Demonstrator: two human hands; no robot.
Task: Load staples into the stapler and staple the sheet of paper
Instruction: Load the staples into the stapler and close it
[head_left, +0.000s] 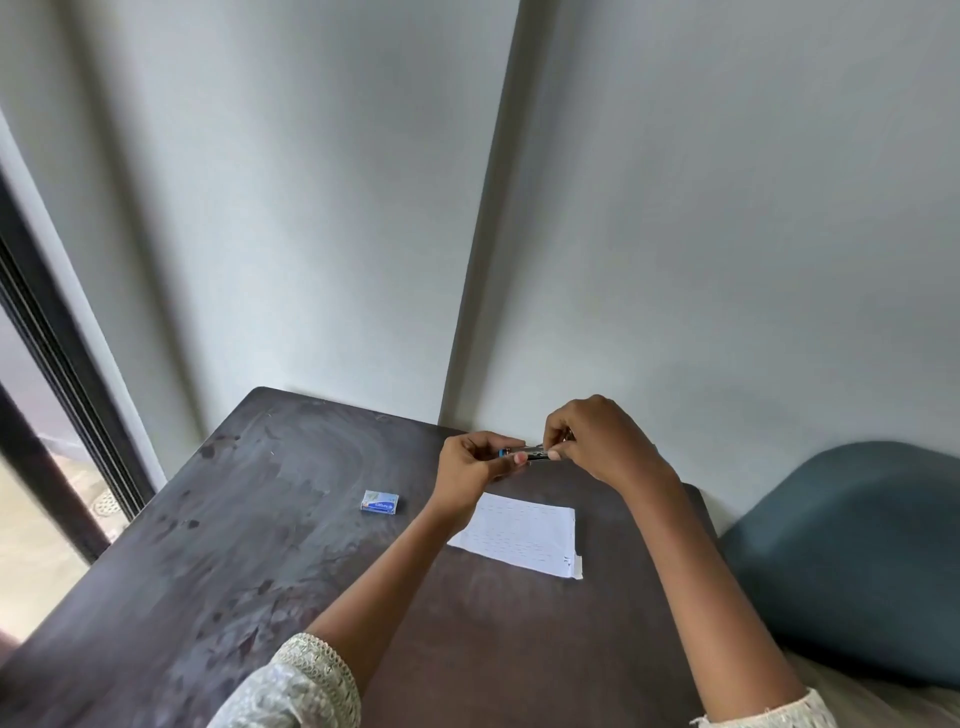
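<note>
A small metal stapler (532, 453) with a blue end is held in the air above the far part of the dark table (249, 545). My left hand (470, 467) grips its left end between thumb and fingers. My right hand (597, 441) pinches its right end from above. Most of the stapler is hidden by my fingers. A white lined sheet of paper (524, 532) lies flat on the table below my hands, with a folded corner at its near right. A small blue box of staples (380, 502) lies to the left of the paper, apart from both hands.
The table stands in a corner against grey walls (311, 208). A dark window frame (57, 374) runs along the left. A blue-grey cushion (852, 556) sits to the right of the table. Light patterned sleeves cover both forearms near the bottom edge.
</note>
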